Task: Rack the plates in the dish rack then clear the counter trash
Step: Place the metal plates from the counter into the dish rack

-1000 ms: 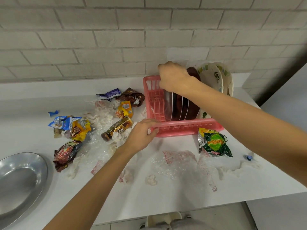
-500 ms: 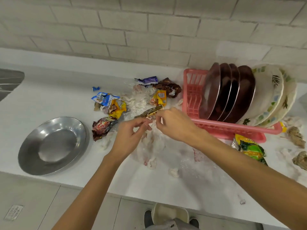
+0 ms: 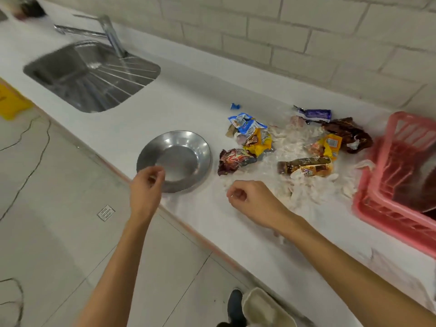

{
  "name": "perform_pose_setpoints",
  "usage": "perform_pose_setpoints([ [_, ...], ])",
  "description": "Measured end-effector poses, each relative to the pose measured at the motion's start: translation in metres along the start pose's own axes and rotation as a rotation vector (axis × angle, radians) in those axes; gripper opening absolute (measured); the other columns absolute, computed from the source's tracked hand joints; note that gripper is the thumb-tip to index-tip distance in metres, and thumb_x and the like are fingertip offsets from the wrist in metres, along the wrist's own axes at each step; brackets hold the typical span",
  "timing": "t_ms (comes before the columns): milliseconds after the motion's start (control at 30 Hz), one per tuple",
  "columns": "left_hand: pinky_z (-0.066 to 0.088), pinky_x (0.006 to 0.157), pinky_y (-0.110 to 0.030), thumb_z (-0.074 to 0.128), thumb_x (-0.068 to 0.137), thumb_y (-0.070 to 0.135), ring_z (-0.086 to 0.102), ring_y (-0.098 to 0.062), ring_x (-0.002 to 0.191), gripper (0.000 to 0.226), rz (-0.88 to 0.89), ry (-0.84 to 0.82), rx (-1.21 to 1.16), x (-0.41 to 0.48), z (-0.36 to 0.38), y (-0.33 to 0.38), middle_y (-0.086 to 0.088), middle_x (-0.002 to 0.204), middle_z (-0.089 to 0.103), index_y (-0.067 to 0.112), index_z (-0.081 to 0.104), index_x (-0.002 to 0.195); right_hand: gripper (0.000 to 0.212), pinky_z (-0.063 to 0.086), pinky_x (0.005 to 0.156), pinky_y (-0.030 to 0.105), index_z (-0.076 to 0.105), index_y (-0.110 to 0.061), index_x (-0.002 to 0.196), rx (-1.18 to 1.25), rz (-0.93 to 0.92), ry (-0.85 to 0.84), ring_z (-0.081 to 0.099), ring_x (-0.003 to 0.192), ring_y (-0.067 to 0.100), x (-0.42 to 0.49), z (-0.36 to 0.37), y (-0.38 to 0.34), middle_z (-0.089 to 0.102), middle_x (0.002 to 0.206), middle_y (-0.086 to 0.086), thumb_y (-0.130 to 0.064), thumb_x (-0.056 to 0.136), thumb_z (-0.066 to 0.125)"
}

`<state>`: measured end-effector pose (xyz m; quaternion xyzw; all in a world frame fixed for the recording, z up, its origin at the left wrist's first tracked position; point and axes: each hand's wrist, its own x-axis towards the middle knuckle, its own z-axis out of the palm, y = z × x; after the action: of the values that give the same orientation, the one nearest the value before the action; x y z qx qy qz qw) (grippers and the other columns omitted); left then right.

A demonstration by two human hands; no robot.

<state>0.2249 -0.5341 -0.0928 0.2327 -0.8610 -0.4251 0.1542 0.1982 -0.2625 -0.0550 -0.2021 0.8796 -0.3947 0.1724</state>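
A steel plate (image 3: 179, 159) lies flat on the white counter (image 3: 236, 227) near its front edge. My left hand (image 3: 146, 187) hovers at the plate's near-left rim with loosely curled fingers and nothing visible in them. My right hand (image 3: 250, 199) hangs over the counter right of the plate, loosely curled and holding nothing. The pink dish rack (image 3: 389, 223) is at the right edge with dark plates (image 3: 420, 190) standing in it. Snack wrappers lie between plate and rack: blue (image 3: 247, 123), yellow (image 3: 259, 142), red (image 3: 236, 159), a brown bar (image 3: 306, 165) and purple (image 3: 316, 114). Crumpled white tissue (image 3: 313, 187) lies among them.
A steel sink (image 3: 92, 74) with a faucet (image 3: 111, 34) is set into the counter at the far left. A brick wall runs behind the counter. Below the counter edge are a tiled floor with a drain (image 3: 105, 212) and a yellow object (image 3: 11, 100).
The view has swung left, bringing the sink into sight. Both hands left the trash pile by the rack; my left hand now hovers at the steel plate's rim.
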Motion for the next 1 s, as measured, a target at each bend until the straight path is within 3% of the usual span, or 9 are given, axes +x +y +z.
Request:
perform_pose_setpoints([
  [133,0.055,0.067,-0.04,0.06,0.094,0.029,0.064,-0.025,0.079,0.026,-0.32,0.04,0.009,0.019,-0.02,-0.042,-0.01,0.095,0.063,0.006,0.055,0.105,0.011,0.056,0.069,0.033,0.07,-0.018,0.09,0.067,0.005,-0.045,0.064,0.072,0.014,0.008,0.015,-0.002,0.067,0.079,-0.001,-0.015,0.088,0.06],
  [233,0.057,0.059,-0.036,0.055,0.098,0.033,0.069,-0.024,0.073,0.031,-0.505,-0.074,-0.179,0.019,-0.019,-0.052,-0.01,0.089,0.066,0.006,0.051,0.112,0.011,0.057,0.071,0.037,0.07,-0.018,0.09,0.066,0.014,-0.064,0.065,0.073,0.015,0.009,0.017,0.0,0.067,0.08,-0.001,-0.014,0.088,0.06],
  [333,0.06,0.061,-0.036,0.054,0.098,0.027,0.073,-0.029,0.074,0.027,-0.582,-0.144,-0.346,0.022,-0.011,-0.058,-0.02,0.092,0.072,0.003,0.055,0.111,0.011,0.057,0.072,0.038,0.07,-0.019,0.088,0.08,0.032,-0.058,0.065,0.072,0.016,0.01,0.013,0.002,0.068,0.079,0.0,-0.014,0.087,0.06],
  [433,0.062,0.064,-0.037,0.055,0.097,0.014,0.073,-0.03,0.069,0.025,-0.606,-0.14,-0.456,0.023,-0.005,-0.06,-0.021,0.087,0.072,-0.002,0.055,0.116,0.012,0.056,0.068,0.035,0.069,-0.022,0.085,0.104,0.058,-0.062,0.066,0.072,0.017,0.007,0.008,0.004,0.068,0.078,0.0,-0.013,0.086,0.06],
  [600,0.062,0.063,-0.03,0.054,0.098,0.007,0.07,-0.023,0.055,0.014,-0.576,-0.038,-0.551,0.021,-0.003,-0.053,-0.015,0.068,0.07,-0.003,0.058,0.106,0.013,0.043,0.054,0.013,0.067,-0.021,0.086,0.146,0.091,-0.045,0.067,0.068,0.014,0.002,-0.006,0.003,0.07,0.079,0.003,-0.011,0.087,0.059],
  [700,0.062,0.064,-0.028,0.054,0.098,0.008,0.071,-0.022,0.057,0.012,-0.548,-0.012,-0.552,0.022,-0.003,-0.045,-0.014,0.069,0.07,-0.001,0.061,0.101,0.016,0.042,0.05,0.013,0.067,-0.019,0.084,0.183,0.081,-0.004,0.068,0.068,0.016,0.003,-0.019,0.003,0.07,0.077,0.004,-0.007,0.087,0.057],
  [833,0.062,0.066,-0.03,0.055,0.099,0.011,0.07,-0.023,0.057,0.013,-0.512,0.007,-0.538,0.019,-0.001,-0.042,-0.018,0.073,0.068,0.0,0.061,0.101,0.015,0.051,0.055,0.029,0.068,-0.019,0.084,0.191,0.068,0.024,0.069,0.065,0.013,0.009,-0.029,0.003,0.07,0.075,0.003,-0.009,0.087,0.057],
  [1000,0.062,0.061,-0.029,0.055,0.099,0.011,0.07,-0.024,0.055,0.013,-0.534,0.009,-0.548,0.01,0.005,-0.044,-0.015,0.066,0.069,0.0,0.061,0.102,0.014,0.043,0.054,0.014,0.067,-0.016,0.089,0.182,0.049,0.006,0.068,0.065,0.011,0.016,-0.031,-0.002,0.071,0.075,0.003,-0.008,0.089,0.056],
])
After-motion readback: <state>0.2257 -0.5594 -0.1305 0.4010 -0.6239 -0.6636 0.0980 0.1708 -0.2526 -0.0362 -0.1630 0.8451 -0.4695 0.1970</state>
